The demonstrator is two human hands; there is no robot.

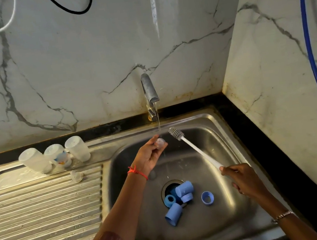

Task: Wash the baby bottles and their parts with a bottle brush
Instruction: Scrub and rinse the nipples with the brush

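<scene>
My left hand (148, 156) holds a clear silicone nipple (160, 142) under the running stream from the tap (150, 92). My right hand (243, 181) grips the end of a white bottle brush (197, 151) whose grey bristle head points up beside the nipple, not touching it. Three clear bottles (56, 154) stand upside down on the sink's back ledge at the left. Another clear nipple (76, 176) lies on the ribbed drainboard. Several blue caps and collar rings (180, 198) lie around the drain at the bottom of the steel sink (217, 131).
The ribbed steel drainboard (44, 215) fills the left side. A black counter edge (271, 154) runs behind and right of the sink, with marble walls close behind. A blue hose (311, 56) hangs on the right wall.
</scene>
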